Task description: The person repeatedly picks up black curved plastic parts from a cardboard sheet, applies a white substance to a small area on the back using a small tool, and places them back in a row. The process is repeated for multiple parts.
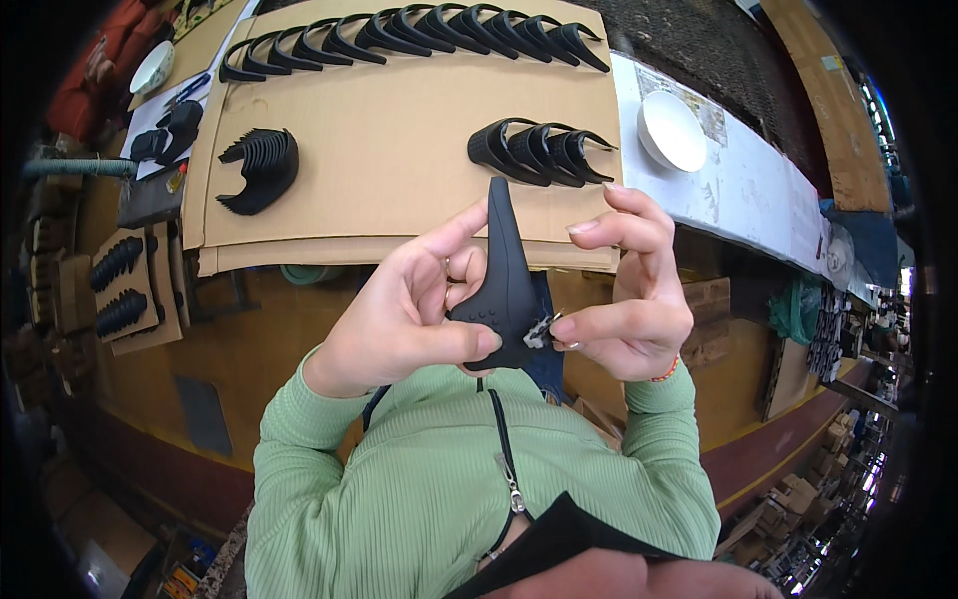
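My left hand (pixel 384 314) grips a black moulded part (pixel 507 265) with a tapering upper end, a wide base and small bumps on its lower left. Its thumb presses on the base, and the fingers go behind. At the base's right edge, my right hand (pixel 639 309) pinches a small silvery-grey piece (pixel 539 331) between thumb and a finger; its other fingers are raised. Whether that piece is attached to the black part, I cannot tell. Beyond my hands, on the cardboard sheet (pixel 369 180), lies a short row of curved black parts (pixel 539 152).
A long row of curved black parts (pixel 409 35) runs along the cardboard's far edge. A nested black stack (pixel 264 170) lies at its left. White bowls stand to the right (pixel 672 132) and far left (pixel 152 68). More black parts (pixel 120 285) rest on cardboard lower left.
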Action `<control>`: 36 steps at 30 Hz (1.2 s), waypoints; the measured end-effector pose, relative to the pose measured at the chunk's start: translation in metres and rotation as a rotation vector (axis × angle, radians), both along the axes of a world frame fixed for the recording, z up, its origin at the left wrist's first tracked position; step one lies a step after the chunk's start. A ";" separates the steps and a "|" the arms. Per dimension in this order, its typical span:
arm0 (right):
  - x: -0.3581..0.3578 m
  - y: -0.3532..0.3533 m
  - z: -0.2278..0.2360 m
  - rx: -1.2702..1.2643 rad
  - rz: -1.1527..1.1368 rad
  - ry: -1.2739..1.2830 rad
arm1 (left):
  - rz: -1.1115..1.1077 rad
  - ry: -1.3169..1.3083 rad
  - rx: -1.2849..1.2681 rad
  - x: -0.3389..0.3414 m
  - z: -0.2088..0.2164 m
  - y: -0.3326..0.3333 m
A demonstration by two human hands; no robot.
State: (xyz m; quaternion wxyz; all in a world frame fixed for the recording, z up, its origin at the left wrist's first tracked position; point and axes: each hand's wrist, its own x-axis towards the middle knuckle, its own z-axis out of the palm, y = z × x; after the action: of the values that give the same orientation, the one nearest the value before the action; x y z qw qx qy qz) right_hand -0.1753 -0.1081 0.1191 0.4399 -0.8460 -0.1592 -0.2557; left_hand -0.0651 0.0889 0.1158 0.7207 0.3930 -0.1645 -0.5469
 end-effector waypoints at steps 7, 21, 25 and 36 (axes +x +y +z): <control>0.001 0.002 0.001 -0.014 -0.013 0.007 | 0.003 0.007 -0.012 0.001 -0.001 0.000; 0.001 0.004 -0.004 -0.035 -0.043 -0.060 | 0.030 0.000 -0.039 0.001 -0.002 -0.001; 0.002 0.005 -0.004 -0.028 -0.051 -0.083 | 0.040 -0.021 -0.046 0.001 0.002 -0.001; 0.003 0.010 -0.002 -0.001 -0.090 -0.097 | 0.033 -0.065 -0.066 0.000 0.004 -0.002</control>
State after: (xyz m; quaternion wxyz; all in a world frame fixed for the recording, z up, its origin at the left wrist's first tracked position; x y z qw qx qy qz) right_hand -0.1726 -0.0980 0.1172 0.4191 -0.8391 -0.1424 -0.3160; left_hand -0.0650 0.0868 0.1197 0.7366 0.3890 -0.1993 -0.5162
